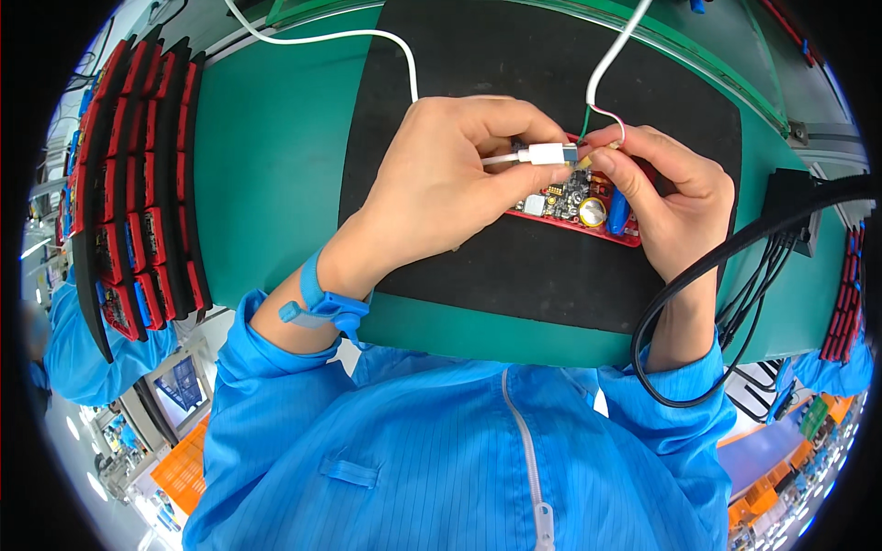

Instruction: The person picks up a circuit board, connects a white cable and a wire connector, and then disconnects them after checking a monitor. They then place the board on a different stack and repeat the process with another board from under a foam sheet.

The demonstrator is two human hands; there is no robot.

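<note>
My left hand [441, 174] is closed on a white USB cable plug [548, 154], its metal end toward the right. Close to that tip, my right hand [675, 193] pinches a small yellowish connector [585, 162]. Thin green and pale wires [622, 129] run from it up to a white cable [614, 60]. Beneath both hands lies a circuit board [562, 202] in a red tray-like case [588, 230]. The board carries a round coin cell [593, 214], with a blue cylinder [619, 213] beside it. Fingers hide the board's upper part, and whether plug and connector touch I cannot tell.
A black mat [533, 275] covers part of the green table [266, 156]. Stacked red cases with black dividers [138, 184] stand at left. A thick black cable [726, 248] loops near my right forearm. Another white cable [322, 37] crosses the far left. A blue strap [317, 285] circles my left wrist.
</note>
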